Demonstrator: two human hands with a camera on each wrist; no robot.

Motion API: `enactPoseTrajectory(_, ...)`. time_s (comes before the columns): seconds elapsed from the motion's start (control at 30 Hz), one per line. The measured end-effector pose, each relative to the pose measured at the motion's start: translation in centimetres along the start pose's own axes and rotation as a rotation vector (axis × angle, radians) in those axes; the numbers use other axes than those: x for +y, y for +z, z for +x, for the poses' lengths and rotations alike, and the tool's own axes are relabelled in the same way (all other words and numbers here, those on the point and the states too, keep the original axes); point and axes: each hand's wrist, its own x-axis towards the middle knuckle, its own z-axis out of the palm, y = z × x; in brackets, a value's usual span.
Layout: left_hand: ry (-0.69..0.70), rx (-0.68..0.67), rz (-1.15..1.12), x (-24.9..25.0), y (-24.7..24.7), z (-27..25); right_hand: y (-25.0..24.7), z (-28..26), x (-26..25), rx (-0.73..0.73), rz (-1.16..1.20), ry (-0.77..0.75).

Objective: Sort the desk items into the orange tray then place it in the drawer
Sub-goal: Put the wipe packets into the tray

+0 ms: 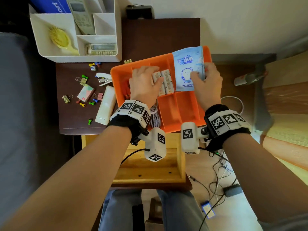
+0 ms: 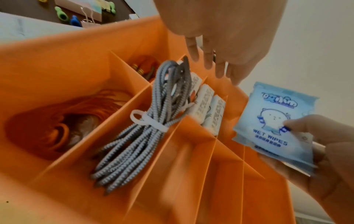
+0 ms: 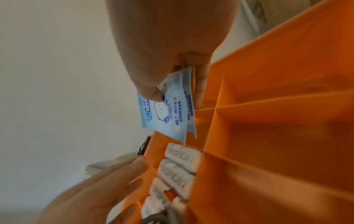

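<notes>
The orange tray (image 1: 183, 110) sits on the dark desk, divided into compartments. My right hand (image 1: 205, 75) pinches a blue wet wipes packet (image 1: 186, 67) between thumb and fingers and holds it upright over the tray's far right compartment. In the left wrist view the wet wipes packet (image 2: 268, 121) hangs just above the tray wall (image 2: 201, 151). My left hand (image 1: 146, 82) hovers with relaxed, straight fingers over the white tissue packs (image 1: 168, 82) in the middle compartment. A tied grey cable bundle (image 2: 153, 128) lies in a near compartment.
Loose on the desk left of the tray are a stapler (image 1: 103, 79), binder clips, coloured pins, a note pad (image 1: 85, 93) and a white bar (image 1: 106, 105). A white organiser (image 1: 75, 55) stands behind. An open wooden drawer (image 1: 150, 172) is below the desk edge.
</notes>
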Motion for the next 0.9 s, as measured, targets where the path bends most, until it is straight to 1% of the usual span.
enactPoseTrajectory(0.13,-0.086,-0.089,0.098,0.6,1.2,0.5,-0.2,0.7,1.0,-0.054,-0.073,-0.057)
enactPoseTrajectory(0.23,-0.111,-0.098,0.160,0.8,1.7,0.5,0.2,1.0,1.4,-0.074,-0.199,-0.100)
enactPoseTrajectory(0.37,-0.132,-0.087,0.191,0.7,1.8,0.7,0.9,1.3,1.7,-0.102,-0.264,-0.089)
enactPoseTrajectory(0.53,-0.123,-0.117,0.223,0.6,1.8,0.8,1.5,2.2,2.1,-0.132,-0.390,-0.149)
enactPoseTrajectory(0.63,-0.114,-0.129,0.237,0.3,1.7,0.9,1.5,2.6,2.0,-0.137,-0.472,-0.153)
enactPoseTrajectory(0.7,-0.115,-0.134,0.230,0.3,1.7,0.9,1.4,2.9,1.9,-0.135,-0.492,-0.144)
enactPoseTrajectory(0.83,-0.108,-0.132,0.227,0.1,1.7,0.9,1.9,3.2,2.0,-0.203,-0.467,-0.127)
enactPoseTrajectory(0.9,-0.102,-0.129,0.216,0.0,1.7,0.9,2.1,2.9,1.9,-0.182,-0.439,-0.116)
